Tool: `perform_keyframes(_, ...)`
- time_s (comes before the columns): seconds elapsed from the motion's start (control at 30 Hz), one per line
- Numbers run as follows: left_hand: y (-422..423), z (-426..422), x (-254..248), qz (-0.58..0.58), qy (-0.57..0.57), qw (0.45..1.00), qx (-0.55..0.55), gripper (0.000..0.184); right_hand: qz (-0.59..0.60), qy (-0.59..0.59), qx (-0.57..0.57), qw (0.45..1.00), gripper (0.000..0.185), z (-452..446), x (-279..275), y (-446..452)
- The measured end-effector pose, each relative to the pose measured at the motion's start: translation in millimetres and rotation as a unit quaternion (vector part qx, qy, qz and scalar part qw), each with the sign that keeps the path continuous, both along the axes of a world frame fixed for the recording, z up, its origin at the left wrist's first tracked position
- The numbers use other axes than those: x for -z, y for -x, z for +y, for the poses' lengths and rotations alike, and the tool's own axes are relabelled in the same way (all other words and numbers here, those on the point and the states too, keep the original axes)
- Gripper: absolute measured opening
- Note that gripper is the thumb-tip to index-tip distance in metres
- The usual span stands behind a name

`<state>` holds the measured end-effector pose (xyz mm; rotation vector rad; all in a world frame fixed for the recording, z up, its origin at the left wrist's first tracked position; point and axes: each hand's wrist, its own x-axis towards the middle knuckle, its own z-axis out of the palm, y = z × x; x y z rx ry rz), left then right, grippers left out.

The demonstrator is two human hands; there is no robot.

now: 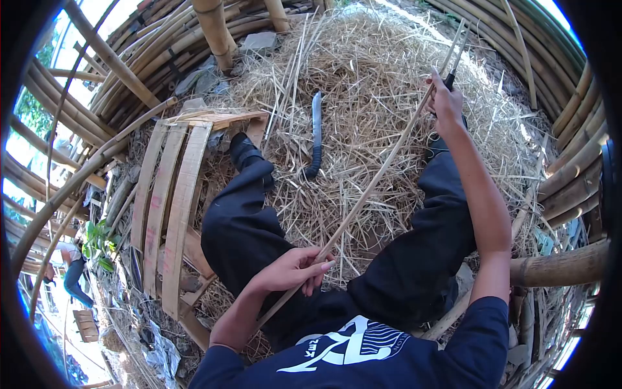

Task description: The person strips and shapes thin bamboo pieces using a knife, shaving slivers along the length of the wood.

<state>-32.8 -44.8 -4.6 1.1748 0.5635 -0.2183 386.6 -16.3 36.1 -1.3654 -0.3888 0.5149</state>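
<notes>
A long, thin bamboo strip (370, 186) runs slantwise from my lap up to the top right. My left hand (299, 269) is closed around its lower part, thumb on top. At the upper right, my right hand (446, 102) grips a knife (456, 65) by its black handle, its narrow blade pointing up and lying close beside the strip. Whether the fingers of that hand also touch the strip is hard to tell. Between my feet, a second blade with a black wrapped handle (316, 133) lies on the bamboo shavings (363, 84).
A wooden slatted crate (184, 214) stands by my leg at the left. Bamboo poles (214, 32) rise at the top, with stacked poles (564, 65) along the right. A thick pole (560, 264) lies near my right elbow. Another person (74, 272) is at the far left.
</notes>
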Motion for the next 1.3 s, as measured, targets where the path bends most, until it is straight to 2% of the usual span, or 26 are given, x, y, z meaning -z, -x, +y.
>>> perform_keyframes(0.1,-1.4,-0.2,-10.8,0.034,-0.031,0.999,-0.005,0.029,0.004,-0.016,0.018,1.0,0.029,-2.5,-0.8,-2.6)
perform_keyframes(0.17,-0.3,-2.1,-0.7,-0.009,-0.078,0.992,-0.095,0.027,0.008,-0.01,0.013,1.0,0.029,-8.7,-7.0,5.5)
perform_keyframes(0.2,-4.7,-4.0,-8.3,-0.011,-0.072,0.988,-0.139,0.026,-0.009,0.031,0.03,0.999,0.03,-5.9,-10.0,8.6)
perform_keyframes(0.23,-6.6,-2.9,-10.1,-0.008,-0.076,0.987,-0.144,0.026,-0.005,0.027,0.024,0.999,0.03,-7.7,-10.8,14.7)
perform_keyframes(0.33,-16.0,6.2,-15.3,-0.051,-0.131,0.969,-0.204,0.025,-0.151,0.066,-0.074,0.984,0.034,-15.4,-9.7,28.6)
perform_keyframes(0.37,-19.2,9.4,-18.9,-0.051,-0.135,0.968,-0.208,0.025,-0.151,0.062,-0.077,0.984,0.034,-14.8,-6.7,35.2)
perform_keyframes(0.43,-25.4,16.5,-26.7,-0.066,-0.138,0.963,-0.224,0.026,-0.281,0.067,-0.183,0.94,0.033,-16.5,-5.8,54.5)
perform_keyframes(0.47,-26.9,19.0,-29.7,-0.08,-0.149,0.961,-0.219,0.026,-0.281,0.064,-0.183,0.94,0.033,-17.8,-6.4,64.4)
perform_keyframes(0.53,-31.5,22.9,-33.0,-0.09,-0.167,0.956,-0.222,0.026,-0.402,0.104,-0.191,0.889,0.028,-18.2,-10.1,84.0)
perform_keyframes(0.6,-32.2,23.8,-31.9,-0.096,-0.183,0.952,-0.226,0.025,-0.448,0.071,-0.172,0.874,0.025,-18.8,-15.4,102.8)
perform_keyframes(0.63,-31.2,25.1,-28.9,-0.092,-0.286,0.927,-0.224,0.025,-0.493,0.039,-0.153,0.856,0.022,-19.7,-19.0,108.1)
perform_keyframes(0.67,-29.2,25.0,-27.7,-0.086,-0.385,0.892,-0.221,0.024,-0.529,0.055,-0.194,0.825,0.017,-23.6,-27.4,109.8)
perform_keyframes(0.7,-26.1,25.2,-29.1,-0.084,-0.386,0.89,-0.226,0.024,-0.528,0.052,-0.198,0.824,0.017,-23.7,-26.2,110.3)
perform_keyframes(0.77,-17.9,31.1,-35.2,-0.083,-0.538,0.81,-0.221,0.023,-0.595,0.045,-0.206,0.775,0.03,-22.0,-22.2,110.0)
perform_keyframes(0.8,-12.5,33.1,-49.6,-0.051,-0.607,0.766,-0.205,0.023,-0.594,0.034,-0.194,0.78,0.037,-21.9,-18.0,114.4)
perform_keyframes(0.83,-7.4,38.5,-53.1,-0.048,-0.61,0.764,-0.207,0.023,-0.593,0.029,-0.195,0.78,0.037,-22.0,-17.7,117.5)
perform_keyframes(0.9,1.0,46.5,-60.2,-0.048,-0.754,0.628,-0.186,0.025,-0.591,0.037,-0.193,0.782,0.038,-21.2,-18.0,123.0)
perform_keyframes(0.97,6.1,45.4,-72.8,-0.013,-0.767,0.613,-0.191,0.026,-0.606,0.017,-0.194,0.772,0.044,-17.1,-18.7,127.7)
perform_keyframes(1.03,10.4,48.4,-83.3,0.048,-0.812,0.568,-0.124,0.024,-0.634,-0.01,-0.195,0.748,0.056,-14.5,-20.2,132.4)
perform_keyframes(1.07,12.2,53.1,-85.8,0.031,-0.84,0.53,-0.114,0.023,-0.634,0.005,-0.201,0.746,0.057,-15.0,-22.5,136.6)
perform_keyframes(1.1,12.9,53.8,-90.6,0.03,-0.843,0.526,-0.112,0.023,-0.634,0.002,-0.196,0.748,0.057,-13.2,-22.8,138.3)
perform_keyframes(1.2,11.3,52.2,-109.2,0.066,-0.843,0.523,-0.108,0.028,-0.624,0.05,-0.246,0.74,0.039,-6.4,-22.4,143.8)
perform_keyframes(1.3,4.9,46.8,-129.1,0.058,-0.871,0.481,-0.085,0.028,-0.639,0.019,-0.229,0.734,0.029,7.1,-4.3,144.0)
